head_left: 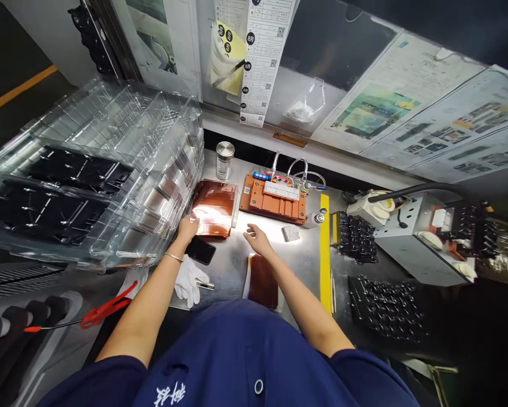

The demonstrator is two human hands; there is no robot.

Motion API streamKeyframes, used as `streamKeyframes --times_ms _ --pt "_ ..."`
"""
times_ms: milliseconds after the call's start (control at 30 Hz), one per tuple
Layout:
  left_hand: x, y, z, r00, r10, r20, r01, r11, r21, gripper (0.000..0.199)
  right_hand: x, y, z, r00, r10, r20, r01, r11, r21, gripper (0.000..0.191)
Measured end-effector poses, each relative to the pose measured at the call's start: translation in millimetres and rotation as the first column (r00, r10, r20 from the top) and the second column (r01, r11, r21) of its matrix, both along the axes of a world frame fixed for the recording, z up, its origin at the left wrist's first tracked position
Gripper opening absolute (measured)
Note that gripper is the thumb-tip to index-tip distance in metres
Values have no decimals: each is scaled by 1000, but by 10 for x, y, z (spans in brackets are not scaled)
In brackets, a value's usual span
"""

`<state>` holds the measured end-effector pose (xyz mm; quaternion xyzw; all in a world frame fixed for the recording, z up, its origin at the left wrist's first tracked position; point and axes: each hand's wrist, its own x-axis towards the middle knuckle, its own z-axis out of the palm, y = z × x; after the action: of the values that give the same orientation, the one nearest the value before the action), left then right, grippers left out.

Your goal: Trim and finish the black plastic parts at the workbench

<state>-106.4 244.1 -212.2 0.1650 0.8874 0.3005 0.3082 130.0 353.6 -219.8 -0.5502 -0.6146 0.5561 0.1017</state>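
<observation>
The left grip (188, 227) touches the left edge of the glossy copper-coloured sheets (215, 206), on the surface (231, 263) beyond the phone (202, 251); whether it pinches them cannot be told. The right grip (258, 239) hangs released to their right; light edge contact should best avoid creases
</observation>
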Motion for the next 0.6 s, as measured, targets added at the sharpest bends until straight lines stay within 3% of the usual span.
streamKeyframes --times_ms 133,233,267,300,367,433,600 --pt "219 -103 121 991 -67 -112 62 997 -44 46 858 -41 72 971 -127 201 111 990 89 44" --pt "628 -151 273 945 -109 -307 114 993 -3 55 1431 -244 47 929 -215 300 194 976 96 50" --pt "806 -151 301 943 -142 -302 157 987 27 53 1561 -336 17 920 -228 320 212 974 84 51" --pt "998 -148 307 954 -185 -236 204 977 57 51 1655 -431 -22 913 -233 335 224 972 66 53" --pt "1395 -152 248 960 -276 37 272 958 88 45 1743 -606 -113 906 -229 355 233 972 31 55" --pt "1764 -204 110 915 -292 278 286 956 65 41 1737 -742 -199 901 -219 373 231 973 13 59" --pt "2389 -494 -270 830 -209 517 205 977 65 41 1623 -951 -290 876 -189 443 206 978 10 73"
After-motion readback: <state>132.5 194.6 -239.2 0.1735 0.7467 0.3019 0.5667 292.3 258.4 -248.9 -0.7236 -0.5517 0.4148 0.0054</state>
